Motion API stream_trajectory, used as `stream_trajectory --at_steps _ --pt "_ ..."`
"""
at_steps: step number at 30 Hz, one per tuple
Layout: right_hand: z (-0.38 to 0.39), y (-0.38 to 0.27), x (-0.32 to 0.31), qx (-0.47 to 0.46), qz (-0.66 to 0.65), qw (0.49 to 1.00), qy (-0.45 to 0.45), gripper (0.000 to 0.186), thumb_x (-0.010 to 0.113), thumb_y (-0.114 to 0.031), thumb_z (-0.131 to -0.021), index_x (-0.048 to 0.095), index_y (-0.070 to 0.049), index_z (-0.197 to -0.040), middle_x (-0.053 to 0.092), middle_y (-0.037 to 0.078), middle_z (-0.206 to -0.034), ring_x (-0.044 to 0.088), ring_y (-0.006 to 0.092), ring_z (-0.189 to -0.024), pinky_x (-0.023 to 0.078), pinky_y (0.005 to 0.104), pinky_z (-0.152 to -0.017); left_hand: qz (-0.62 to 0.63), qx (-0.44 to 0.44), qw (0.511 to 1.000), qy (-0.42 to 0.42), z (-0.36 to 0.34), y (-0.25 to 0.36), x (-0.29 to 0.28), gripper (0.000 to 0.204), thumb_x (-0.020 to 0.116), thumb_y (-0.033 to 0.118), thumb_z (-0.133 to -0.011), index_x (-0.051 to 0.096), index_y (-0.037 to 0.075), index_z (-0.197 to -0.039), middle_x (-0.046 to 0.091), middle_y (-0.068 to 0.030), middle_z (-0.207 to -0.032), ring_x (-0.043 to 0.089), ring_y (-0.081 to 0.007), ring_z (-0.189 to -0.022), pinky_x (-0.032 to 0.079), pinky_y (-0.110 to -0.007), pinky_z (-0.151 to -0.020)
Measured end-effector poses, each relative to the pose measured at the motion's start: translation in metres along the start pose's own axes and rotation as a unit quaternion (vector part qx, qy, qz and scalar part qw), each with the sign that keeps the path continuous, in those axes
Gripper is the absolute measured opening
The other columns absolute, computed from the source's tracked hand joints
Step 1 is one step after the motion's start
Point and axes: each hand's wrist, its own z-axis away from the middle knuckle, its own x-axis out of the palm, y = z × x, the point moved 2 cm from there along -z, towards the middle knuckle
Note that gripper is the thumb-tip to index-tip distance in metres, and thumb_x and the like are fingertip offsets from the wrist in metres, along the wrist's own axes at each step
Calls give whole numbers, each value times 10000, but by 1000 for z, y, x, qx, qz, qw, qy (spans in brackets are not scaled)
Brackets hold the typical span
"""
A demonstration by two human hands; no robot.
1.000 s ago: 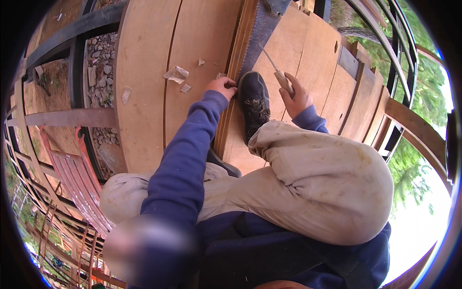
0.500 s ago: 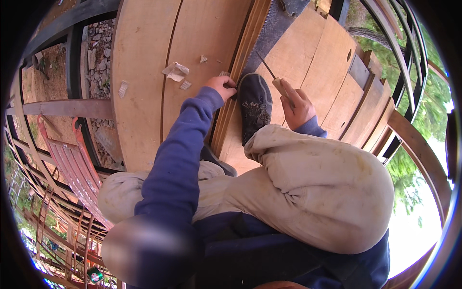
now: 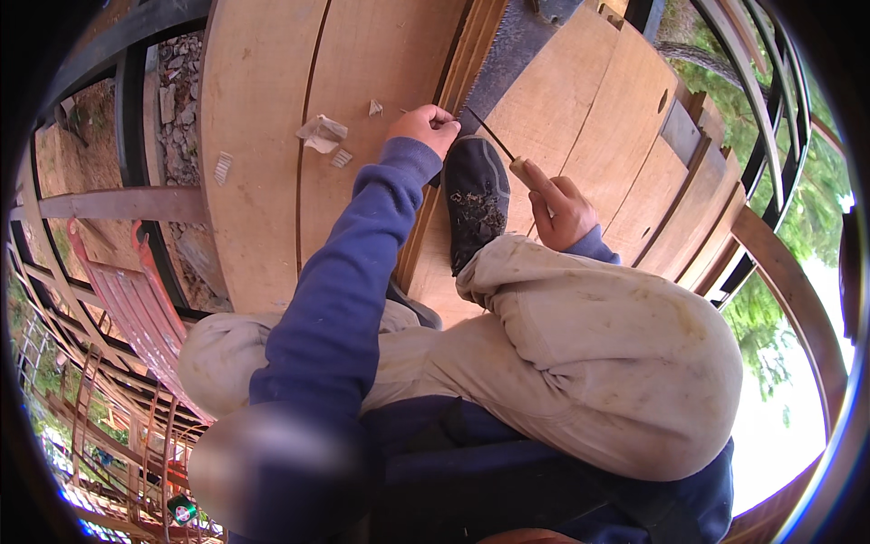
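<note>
Gripping a slim dark-metal, wood-handled tool (image 3: 505, 152) in right hand (image 3: 564, 210), bunching left hand (image 3: 424, 130) by a dark, toothed steel saw blade (image 3: 517, 54), can't tell if pinching it tbh

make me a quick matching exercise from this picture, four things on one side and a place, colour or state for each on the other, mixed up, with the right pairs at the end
Things
1. saw blade
2. thin tool
3. right shoe
4. crumpled scrap

Descriptions
A. dark, with bits of debris on top
B. pale, lying on the boards left of the left hand
C. wide and dark, with a toothed edge
D. gripped in the right hand

Right pairs: 1-C, 2-D, 3-A, 4-B
</note>
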Motion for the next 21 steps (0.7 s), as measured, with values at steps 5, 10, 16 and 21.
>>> stream_trajectory --at_steps 5,10,16,21 --pt "-2 -3 -5 5 -13 1000 6 481 651 -60 -872 614 -189 -1334 628 116 -821 641 283 -676 518 381 -603 6 31 999 -10 -2 2 1 217 715 256 -857 716 58 -948 733 -103 -868 695 -222 -787 536 -338 -747" --pt "-6 -5 -6 37 -30 999 14 485 650 -56 -873 609 -189 -1337 621 116 -814 635 284 -678 517 378 -607 1 25 1000 -12 -6 -7 2 211 720 252 -856 716 55 -931 731 -107 -858 691 -224 -772 532 -343 -733" --pt "-14 -4 -9 29 -4 1000 9 504 660 -77 -873 599 -258 -1340 632 100 -830 654 280 -667 543 389 -602 38 19 999 -18 -12 -10 4 203 717 247 -858 717 52 -916 728 -113 -846 687 -223 -763 531 -344 -733" --pt "-12 0 -9 47 -8 999 10 495 660 -83 -875 603 -254 -1336 632 99 -824 653 275 -666 545 386 -600 18 1 999 -30 -9 -1 0 205 715 242 -858 721 45 -913 729 -113 -849 688 -220 -781 529 -343 -743"
